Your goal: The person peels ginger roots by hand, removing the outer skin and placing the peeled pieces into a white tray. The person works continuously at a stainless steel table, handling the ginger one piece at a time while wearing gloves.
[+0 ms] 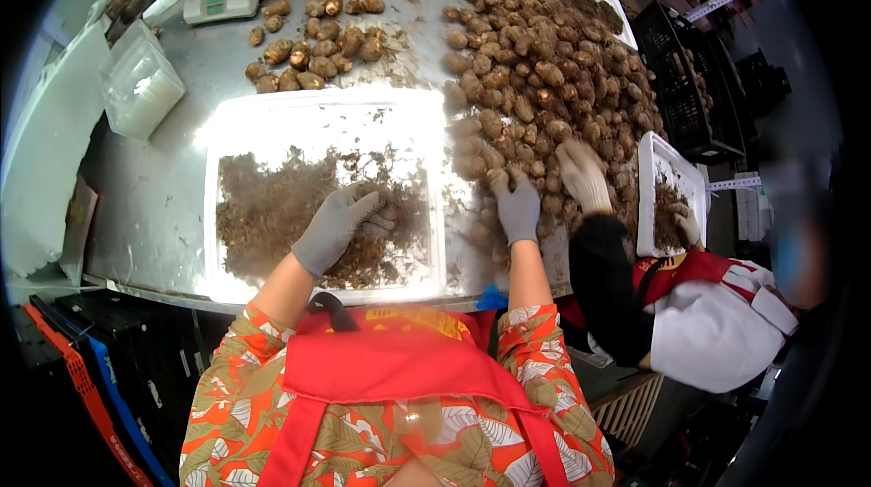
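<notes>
My left hand [342, 225], in a grey dotted glove, is over a white foam tray [439, 228] of brown root debris [265, 215]. Its fingers are curled; a dark patch lies beyond the thumb, and I cannot tell whether it is a held tuber or debris behind. My gloved right hand [519, 208] reaches to the near left edge of a large heap of taro-like tubers [537, 72]. The fingertips are bent down at tubers there, blurred, and any grip is hidden.
Sorted tubers [323, 48] lie beyond the tray, near a weighing scale [221, 4]. Clear plastic containers [143, 86] stand at left. A co-worker's gloved hand [584, 174] works close beside my right hand; their other hand [684, 223] is in a smaller foam tray [643, 215]. Black crates [687, 92] stand at right.
</notes>
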Motion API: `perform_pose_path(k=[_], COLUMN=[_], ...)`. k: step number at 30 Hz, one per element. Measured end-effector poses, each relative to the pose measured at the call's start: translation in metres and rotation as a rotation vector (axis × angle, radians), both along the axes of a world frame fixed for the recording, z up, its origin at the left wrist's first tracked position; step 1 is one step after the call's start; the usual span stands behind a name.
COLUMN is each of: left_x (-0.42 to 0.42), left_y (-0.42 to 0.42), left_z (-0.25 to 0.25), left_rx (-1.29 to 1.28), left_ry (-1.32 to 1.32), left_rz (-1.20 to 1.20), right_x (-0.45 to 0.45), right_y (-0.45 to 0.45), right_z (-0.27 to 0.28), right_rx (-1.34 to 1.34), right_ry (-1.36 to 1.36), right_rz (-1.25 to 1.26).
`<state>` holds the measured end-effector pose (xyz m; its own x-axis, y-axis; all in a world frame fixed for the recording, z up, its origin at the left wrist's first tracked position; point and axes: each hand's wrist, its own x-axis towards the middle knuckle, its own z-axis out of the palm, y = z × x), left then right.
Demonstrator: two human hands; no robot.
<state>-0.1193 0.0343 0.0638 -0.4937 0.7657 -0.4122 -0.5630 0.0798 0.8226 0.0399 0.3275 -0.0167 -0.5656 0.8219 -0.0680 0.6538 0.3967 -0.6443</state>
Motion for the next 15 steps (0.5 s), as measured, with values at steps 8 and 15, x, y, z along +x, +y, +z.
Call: perform_pose_path(k=[8,15], left_x=[0.023,0.033], left_y=[-0.02,-0.031], left_z=[-0.01,-0.009], left_rx=[-0.047,-0.05], left_ry=[-0.007,0.028], left_rz=[-0.081,-0.085], right_x=[0.038,0.092], right_y=[-0.008,-0.02], right_z=[0.039,0.041], right_rx=[0.038,-0.128], right_ry=[0.098,0.211], right_rz=[0.032,-0.235])
